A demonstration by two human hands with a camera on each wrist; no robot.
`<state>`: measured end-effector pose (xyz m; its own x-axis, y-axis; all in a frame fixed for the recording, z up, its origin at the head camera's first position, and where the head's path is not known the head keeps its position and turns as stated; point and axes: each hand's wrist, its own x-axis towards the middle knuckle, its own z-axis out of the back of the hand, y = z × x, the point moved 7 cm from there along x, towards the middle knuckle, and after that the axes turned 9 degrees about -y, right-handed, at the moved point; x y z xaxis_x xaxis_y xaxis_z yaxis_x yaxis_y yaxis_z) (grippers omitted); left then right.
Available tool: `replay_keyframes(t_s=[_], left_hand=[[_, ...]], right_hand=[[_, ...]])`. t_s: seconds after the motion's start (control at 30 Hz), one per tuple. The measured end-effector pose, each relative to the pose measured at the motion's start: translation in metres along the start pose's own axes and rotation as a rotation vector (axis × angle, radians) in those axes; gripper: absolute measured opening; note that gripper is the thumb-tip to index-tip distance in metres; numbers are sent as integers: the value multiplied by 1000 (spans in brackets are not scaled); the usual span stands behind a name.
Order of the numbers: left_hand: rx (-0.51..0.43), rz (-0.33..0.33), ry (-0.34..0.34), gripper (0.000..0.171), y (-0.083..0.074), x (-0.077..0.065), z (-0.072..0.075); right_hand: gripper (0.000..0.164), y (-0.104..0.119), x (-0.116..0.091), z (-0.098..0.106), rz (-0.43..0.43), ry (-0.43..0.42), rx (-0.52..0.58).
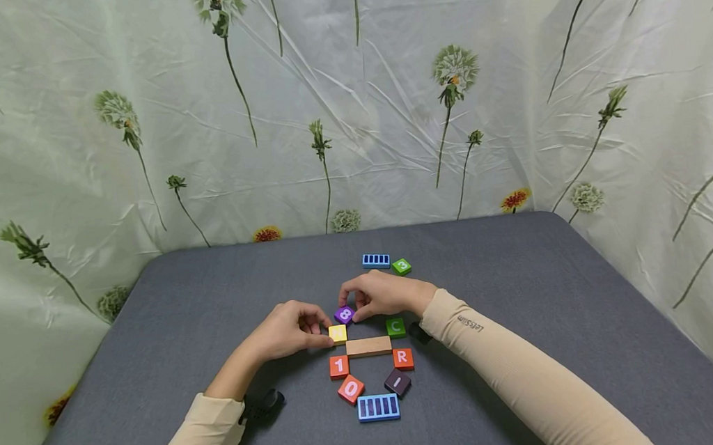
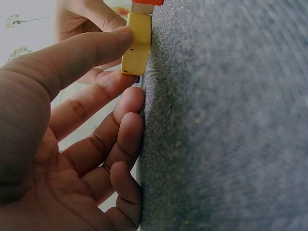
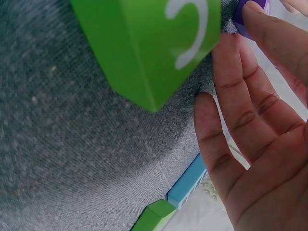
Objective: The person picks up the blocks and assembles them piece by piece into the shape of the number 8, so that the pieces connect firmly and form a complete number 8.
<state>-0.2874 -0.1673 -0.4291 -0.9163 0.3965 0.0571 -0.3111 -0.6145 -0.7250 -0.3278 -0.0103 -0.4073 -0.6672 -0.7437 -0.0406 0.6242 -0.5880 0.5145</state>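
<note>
My left hand (image 1: 288, 329) holds a yellow block (image 1: 337, 334) between thumb and index finger at the left of a ring of blocks. In the left wrist view the thumb lies on the side of the yellow block (image 2: 136, 45), with the index fingertip at its end. My right hand (image 1: 390, 293) reaches in from the right and pinches a purple block (image 1: 343, 315) marked 8, just behind the yellow one. The right wrist view shows the thumb on the purple block (image 3: 244, 20). A green block (image 1: 395, 328) marked C sits below the right palm.
A plain wooden bar (image 1: 368, 347) crosses the ring. Nearer lie red blocks marked 1 (image 1: 339, 365) and R (image 1: 403, 358), an orange-red 0 block (image 1: 351, 389), a dark block (image 1: 398, 382) and a blue barred block (image 1: 379, 408). Farther back are another blue barred block (image 1: 375, 261) and a green 3 block (image 1: 401, 266).
</note>
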Motion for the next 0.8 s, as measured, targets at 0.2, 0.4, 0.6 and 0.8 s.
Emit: replay_keyframes(t_s=[0.2,0.4,0.6,0.8], left_hand=[[3,3,-1,20,0,0,0],[1,11,3,20,0,0,0],[0,9,3,20,0,0,0],[-4,22,2,20,0,-1,0]], right_hand=[[25,-1,1,-1,2,0,2],[25,-1,0,0,-4,-1,5],[30,-3,-2,3,-31,-4,22],[34,-11,-8,13,-73,-7,28]])
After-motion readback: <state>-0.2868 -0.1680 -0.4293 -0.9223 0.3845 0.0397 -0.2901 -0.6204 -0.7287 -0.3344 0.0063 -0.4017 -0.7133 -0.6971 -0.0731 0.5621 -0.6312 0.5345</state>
